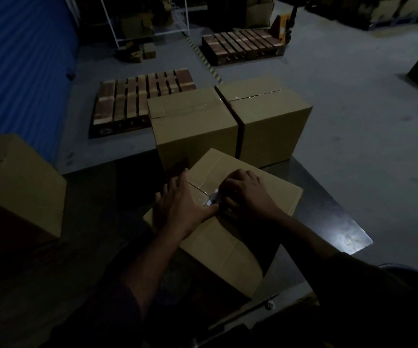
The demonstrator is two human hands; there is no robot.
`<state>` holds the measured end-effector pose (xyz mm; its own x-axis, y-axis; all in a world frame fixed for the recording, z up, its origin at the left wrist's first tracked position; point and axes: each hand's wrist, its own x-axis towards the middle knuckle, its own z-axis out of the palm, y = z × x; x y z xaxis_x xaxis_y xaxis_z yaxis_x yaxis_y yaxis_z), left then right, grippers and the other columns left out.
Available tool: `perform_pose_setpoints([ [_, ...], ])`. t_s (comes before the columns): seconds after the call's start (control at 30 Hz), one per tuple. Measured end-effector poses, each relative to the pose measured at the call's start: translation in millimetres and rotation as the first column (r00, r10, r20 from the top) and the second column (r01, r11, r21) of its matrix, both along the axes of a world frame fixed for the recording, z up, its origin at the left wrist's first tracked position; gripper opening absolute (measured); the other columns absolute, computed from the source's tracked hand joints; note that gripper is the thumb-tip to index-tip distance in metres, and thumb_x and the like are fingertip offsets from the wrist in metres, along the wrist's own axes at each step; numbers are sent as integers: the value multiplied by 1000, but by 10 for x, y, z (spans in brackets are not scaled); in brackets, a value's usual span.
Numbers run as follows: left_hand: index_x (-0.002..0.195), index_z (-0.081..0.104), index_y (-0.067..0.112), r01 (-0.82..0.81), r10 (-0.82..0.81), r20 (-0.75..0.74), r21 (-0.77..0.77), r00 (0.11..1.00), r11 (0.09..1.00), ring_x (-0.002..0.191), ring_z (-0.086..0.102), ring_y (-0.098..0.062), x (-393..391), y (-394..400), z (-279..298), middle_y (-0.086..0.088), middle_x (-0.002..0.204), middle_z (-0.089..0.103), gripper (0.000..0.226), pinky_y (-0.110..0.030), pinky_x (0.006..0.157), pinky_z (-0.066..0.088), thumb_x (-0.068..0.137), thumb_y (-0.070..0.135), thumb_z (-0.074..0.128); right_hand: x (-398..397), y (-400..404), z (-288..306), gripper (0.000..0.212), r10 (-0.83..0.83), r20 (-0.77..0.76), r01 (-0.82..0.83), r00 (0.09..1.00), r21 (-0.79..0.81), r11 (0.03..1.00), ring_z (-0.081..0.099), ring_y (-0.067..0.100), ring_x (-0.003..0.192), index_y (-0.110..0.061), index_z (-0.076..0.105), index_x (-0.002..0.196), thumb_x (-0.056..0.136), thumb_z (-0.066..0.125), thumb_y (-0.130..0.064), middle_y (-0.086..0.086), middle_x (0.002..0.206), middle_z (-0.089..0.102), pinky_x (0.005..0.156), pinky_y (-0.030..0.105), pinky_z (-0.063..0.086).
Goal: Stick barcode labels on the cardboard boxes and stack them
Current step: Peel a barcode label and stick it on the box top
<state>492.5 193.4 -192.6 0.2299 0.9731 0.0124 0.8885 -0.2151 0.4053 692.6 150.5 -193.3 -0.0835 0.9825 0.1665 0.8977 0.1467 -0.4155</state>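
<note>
— What's over on the left?

— A big cardboard box (14,177) at the left edge of the bench (328,217), flaps closed, so I can't see inside it.

— And the hands?

— Both are on the taped box (228,237) in the middle of the bench, near its front edge. The left hand (180,204) lies flat on the lid, fingers straight and spread, thumb stretched toward the seam. It presses; it grips nothing.

— The label?

— The barcode label (211,200) sits on the lid's taped seam, right between the two hands, white with dark bars. It's dim, so I can't read it.

— The right hand?

— The right hand (245,192) has its fingers bent down over the label's right end. Whether it pinches the label or only pushes it down, I can't tell.

— Further right?

— Two more closed boxes beyond the bench's far edge, side by side and touching: a near one (195,126) and a taped one (268,121). Contents hidden. Behind them, wooden pallets (142,96) on the floor.
</note>
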Motion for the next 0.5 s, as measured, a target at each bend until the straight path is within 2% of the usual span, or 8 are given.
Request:
perform_pose_setpoints([
  [0.1,166,11,28,-7,7,-7,20,1000,1000,152,30,-30,7,-10,-4,-7,169,29,131,-50,121,25,66,96,60,18,6,35,47,-12,-81,10,997,-23,1000,37,11,114,-40,63,118,90,38,-69,-6,127,51,96,39,36],
  [0.2,166,10,29,0,0,9,3,1000,1000,153,28,-30,0,-10,-2,-7,170,27,131,-52,123,24,65,95,62,13,27,11,35,-7,-1,7,1000,-27,1000,37,13,117,-41,63,117,95,46,-63,-4,128,50,99,42,36],
  [0.27,165,11,29,0,0,13,8,1000,1000,152,30,-30,-7,-9,0,-7,169,29,130,-51,122,25,65,95,61,-1,22,4,38,-20,-7,20,1000,-15,1000,38,13,115,-40,63,113,93,44,-65,-5,127,50,99,43,37],
  [0.4,165,13,28,-7,7,4,28,1000,1000,151,31,-29,3,-10,-7,-7,168,30,128,-49,120,25,66,94,61,-21,4,-3,41,-11,-6,11,1000,4,1000,37,13,114,-46,61,122,93,39,-67,-6,124,49,96,39,33],
  [0.5,165,13,28,-9,9,9,21,1000,1000,151,31,-29,-1,-14,-9,-6,168,29,130,-49,120,25,64,96,60,-38,1,-10,36,-35,-4,35,999,10,999,37,12,113,-42,63,113,93,44,-66,-6,122,49,97,41,34],
])
